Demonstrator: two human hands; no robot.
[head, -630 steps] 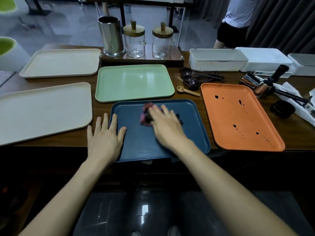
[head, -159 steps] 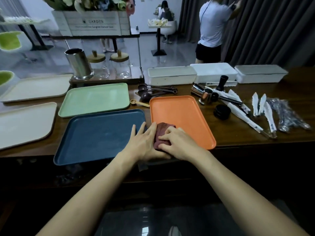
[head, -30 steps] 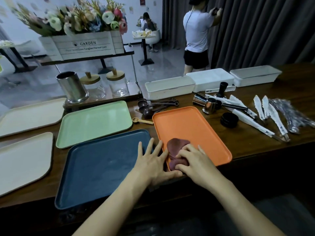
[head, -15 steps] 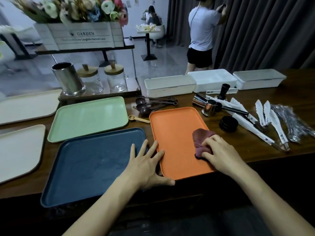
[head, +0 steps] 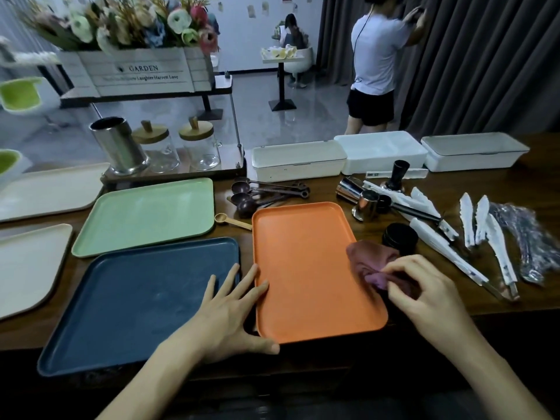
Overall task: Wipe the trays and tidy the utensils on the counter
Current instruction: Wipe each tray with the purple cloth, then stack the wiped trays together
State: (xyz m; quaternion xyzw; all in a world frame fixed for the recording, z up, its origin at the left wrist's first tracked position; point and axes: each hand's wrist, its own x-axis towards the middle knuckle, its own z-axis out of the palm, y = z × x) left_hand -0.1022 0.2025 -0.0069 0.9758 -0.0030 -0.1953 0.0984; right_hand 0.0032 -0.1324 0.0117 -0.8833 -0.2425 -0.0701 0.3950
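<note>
Your right hand (head: 424, 292) pinches the bunched cloth (head: 372, 262) at the right rim of the orange tray (head: 303, 262). Your left hand (head: 230, 310) lies flat, fingers spread, against its left rim, beside the blue tray (head: 136, 298). The orange tray's long axis runs away from you. The utensils (head: 497, 247) lie right of the cloth, nearer your right hand. A black lid (head: 400, 237) just behind the cloth crowds that side of the surface (head: 530, 189).
</note>
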